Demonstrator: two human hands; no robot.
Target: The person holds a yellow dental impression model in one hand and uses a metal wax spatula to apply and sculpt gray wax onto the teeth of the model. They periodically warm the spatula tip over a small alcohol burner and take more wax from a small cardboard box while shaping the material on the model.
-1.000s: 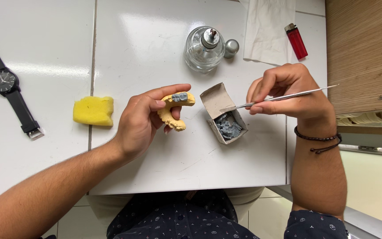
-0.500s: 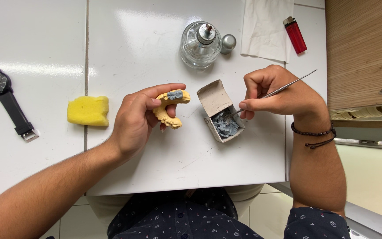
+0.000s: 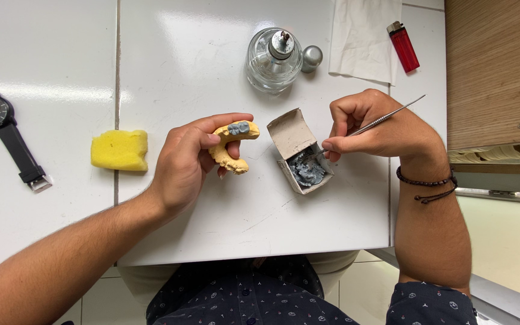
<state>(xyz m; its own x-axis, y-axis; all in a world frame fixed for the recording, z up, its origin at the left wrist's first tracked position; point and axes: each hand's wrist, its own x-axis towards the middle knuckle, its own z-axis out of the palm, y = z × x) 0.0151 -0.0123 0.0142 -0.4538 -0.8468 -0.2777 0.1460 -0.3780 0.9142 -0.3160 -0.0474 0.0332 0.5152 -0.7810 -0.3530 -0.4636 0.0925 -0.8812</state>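
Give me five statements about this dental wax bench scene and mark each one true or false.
1. The left hand holds a yellow dental cast with grey wax on it. True.
2. The metal tool in the right hand points its tip into the glass burner. False: its tip is in the small cardboard box of grey wax.
3. The yellow sponge lies left of the left hand, apart from it. True.
4. The red lighter lies inside the box. False: it lies on the table beside the white tissue.
5. The wristwatch is worn on the left wrist. False: it lies on the table.
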